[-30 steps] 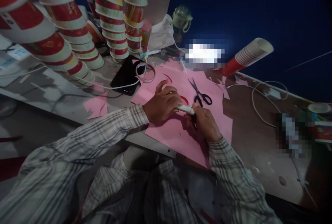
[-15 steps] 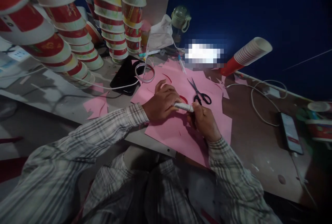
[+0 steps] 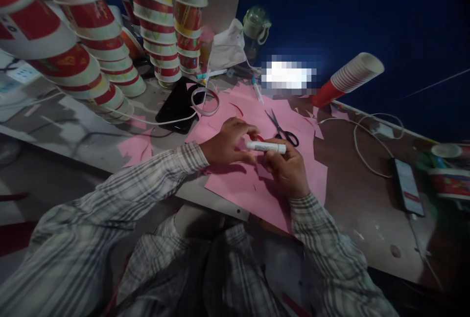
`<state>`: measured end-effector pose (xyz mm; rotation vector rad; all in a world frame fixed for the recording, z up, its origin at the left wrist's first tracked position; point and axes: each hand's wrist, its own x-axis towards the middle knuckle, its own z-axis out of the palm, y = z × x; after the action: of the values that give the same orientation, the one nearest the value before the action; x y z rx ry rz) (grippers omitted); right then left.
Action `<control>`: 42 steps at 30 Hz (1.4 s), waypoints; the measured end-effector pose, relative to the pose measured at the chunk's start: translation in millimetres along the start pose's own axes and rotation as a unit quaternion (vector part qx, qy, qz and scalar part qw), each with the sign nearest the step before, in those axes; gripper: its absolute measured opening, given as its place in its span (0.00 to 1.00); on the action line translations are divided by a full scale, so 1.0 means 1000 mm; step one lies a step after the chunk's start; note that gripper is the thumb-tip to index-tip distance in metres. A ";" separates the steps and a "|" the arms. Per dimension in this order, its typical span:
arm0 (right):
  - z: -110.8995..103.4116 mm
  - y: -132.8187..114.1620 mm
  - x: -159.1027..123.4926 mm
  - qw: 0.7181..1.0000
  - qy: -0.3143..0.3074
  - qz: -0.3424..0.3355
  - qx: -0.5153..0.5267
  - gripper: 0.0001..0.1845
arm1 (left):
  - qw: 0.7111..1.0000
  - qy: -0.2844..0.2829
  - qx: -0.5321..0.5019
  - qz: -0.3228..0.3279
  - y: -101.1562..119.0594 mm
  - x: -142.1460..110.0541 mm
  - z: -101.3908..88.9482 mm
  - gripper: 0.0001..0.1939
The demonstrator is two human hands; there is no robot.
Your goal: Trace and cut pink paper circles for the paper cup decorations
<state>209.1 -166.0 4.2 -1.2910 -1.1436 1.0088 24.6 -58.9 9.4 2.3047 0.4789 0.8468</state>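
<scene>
The worktable (image 3: 367, 209) sits in dim light against a dark blue backdrop, crowded with craft clutter. At its near edge the person's right hand (image 3: 288, 170) is clamped around a white marker-like stick (image 3: 265, 147), which lies level across the fingers just above the pink paper sheet (image 3: 257, 185). The left hand (image 3: 227, 143) has its fingertips pinched together at the stick's left end, touching it. My reading is that the cap or tip is being worked at that end; I cannot tell whether it is coming off or going on. If so, what comes next calls for a steady grip from the right hand and a straight pull or push along the stick's length.

Just beyond the hands lie black-handled scissors (image 3: 282, 130), touching the pink sheet. Farther left are a black phone (image 3: 176, 106) and a roll of tape (image 3: 205, 101), then tall stacks of red paper cups (image 3: 161, 23). Another cup stack (image 3: 348, 79) lies tipped over at the far right, with a second phone (image 3: 406, 187) on a cable nearby.

Compared with half a second ago, the stick has lifted, levelled out and shifted right, and the left hand has slid to its end.
</scene>
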 end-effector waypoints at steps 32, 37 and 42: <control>0.005 0.002 0.009 0.898 -0.011 -0.253 -0.360 0.09 | 0.969 -0.193 0.141 -0.059 -0.029 -0.010 -0.004 0.32; 0.006 0.001 0.009 0.897 -0.010 -0.238 -0.374 0.08 | 0.981 -0.143 0.120 -0.050 -0.037 -0.012 0.005 0.27; 0.006 0.001 0.010 0.898 -0.023 -0.233 -0.374 0.08 | 0.984 -0.117 0.122 -0.060 -0.035 -0.012 0.011 0.29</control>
<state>205.0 -155.1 3.4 -1.4579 -1.8719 0.2255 19.2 -44.1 -25.7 2.5282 0.6394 0.4723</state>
